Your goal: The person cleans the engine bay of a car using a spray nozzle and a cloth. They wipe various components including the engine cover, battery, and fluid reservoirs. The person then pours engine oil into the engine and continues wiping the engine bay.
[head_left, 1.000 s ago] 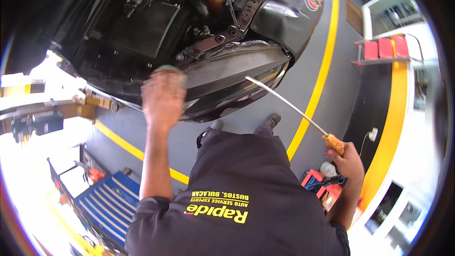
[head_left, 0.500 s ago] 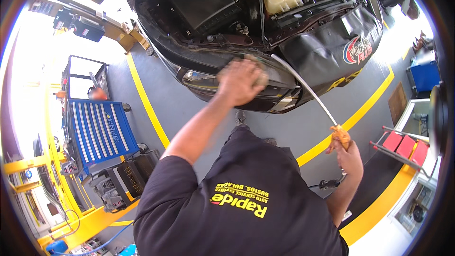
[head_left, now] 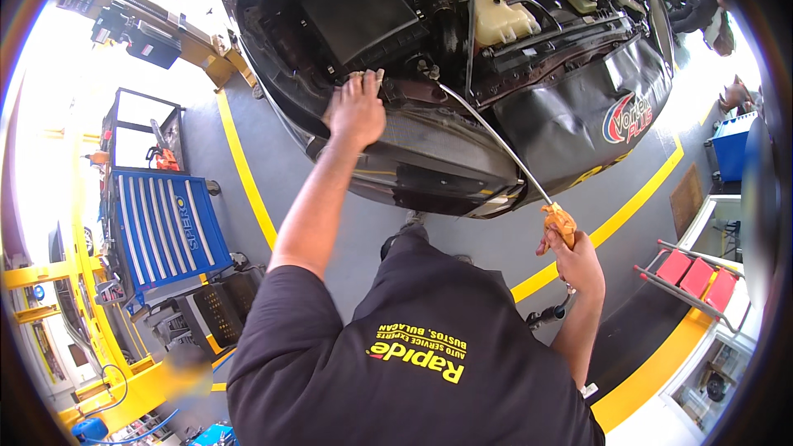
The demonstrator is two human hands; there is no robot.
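My left hand (head_left: 357,114) presses a tan rag (head_left: 378,78), mostly covered by the fingers, onto the front edge of a black car's engine bay, just above the headlight. In my right hand (head_left: 578,263) is a spray gun (head_left: 559,220) with an orange grip, the fingers wrapped round it. Its long thin metal tube (head_left: 496,134) slants up and left across the bumper (head_left: 446,167), the tip ending over the bay's front edge. A dark fitting (head_left: 545,315) hangs below the right hand. The black air filter box (head_left: 359,21) lies beyond my left hand.
A cream fluid tank (head_left: 501,21) and a hood prop rod (head_left: 472,33) stand in the engine bay. A black cover (head_left: 582,95) drapes the front. To the left are a blue tool cabinet (head_left: 169,227) and yellow lift frame (head_left: 83,281); at right, a red-step ladder (head_left: 694,277).
My left hand has slid up and left with the rag, from the bumper top to the bay edge. My right hand has moved left, carrying the spray gun, and its tip reaches further into the bay.
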